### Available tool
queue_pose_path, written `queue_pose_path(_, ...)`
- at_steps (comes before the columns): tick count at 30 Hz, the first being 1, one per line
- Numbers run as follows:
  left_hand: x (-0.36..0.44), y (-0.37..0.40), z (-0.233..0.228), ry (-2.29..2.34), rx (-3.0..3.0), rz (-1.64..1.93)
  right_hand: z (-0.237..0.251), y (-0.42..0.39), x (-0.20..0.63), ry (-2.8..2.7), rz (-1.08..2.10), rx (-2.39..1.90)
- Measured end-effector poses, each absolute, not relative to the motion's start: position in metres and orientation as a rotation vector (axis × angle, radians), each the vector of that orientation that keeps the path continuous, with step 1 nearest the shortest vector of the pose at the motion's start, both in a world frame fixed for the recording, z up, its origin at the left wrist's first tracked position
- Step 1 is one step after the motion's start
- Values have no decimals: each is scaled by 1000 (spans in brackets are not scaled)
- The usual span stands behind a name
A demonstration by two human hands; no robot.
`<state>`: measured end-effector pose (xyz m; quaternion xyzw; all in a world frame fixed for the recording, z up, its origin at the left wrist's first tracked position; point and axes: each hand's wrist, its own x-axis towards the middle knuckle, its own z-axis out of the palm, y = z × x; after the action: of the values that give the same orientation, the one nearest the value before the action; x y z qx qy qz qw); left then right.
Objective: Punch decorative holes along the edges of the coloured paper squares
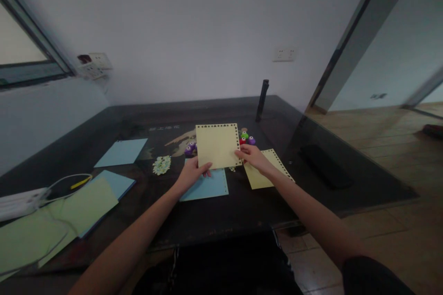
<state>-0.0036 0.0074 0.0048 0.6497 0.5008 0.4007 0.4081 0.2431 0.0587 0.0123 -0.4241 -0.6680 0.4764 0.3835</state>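
Between my two hands a yellow sheet of paper (217, 146) is held up above the table, with small punched holes along its top and right edges. My left hand (194, 171) pinches its lower left corner, thumb in front. On the right edge, near the lower corner, my right hand (253, 156) grips it. Below lies a blue sheet (209, 186), partly hidden by my left hand and the yellow sheet. Another yellow sheet (258, 178) with a punched edge lies under my right forearm. Behind the held sheet, colourful craft punches (245, 138) are partly covered.
A heap of small paper cutouts (161, 165) lies left of my hands. Further left are a blue sheet (121, 152), green sheets (86, 203) and a white cable with a yellow tag (81, 182). A black upright object (262, 101) stands at the back; a dark flat object (325, 166) lies right.
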Motion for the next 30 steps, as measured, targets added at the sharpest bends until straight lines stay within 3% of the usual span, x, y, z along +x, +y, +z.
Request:
queue_pose_path(9, -7, 10, 5, 1235, 1518, 1193, 7, 51, 242, -1547, 1289, -1112)
queue_pose_path(30, 22, 1, 38, 1259, 1569, 1353, 33, 37, 275, -1516, 1060, -1093)
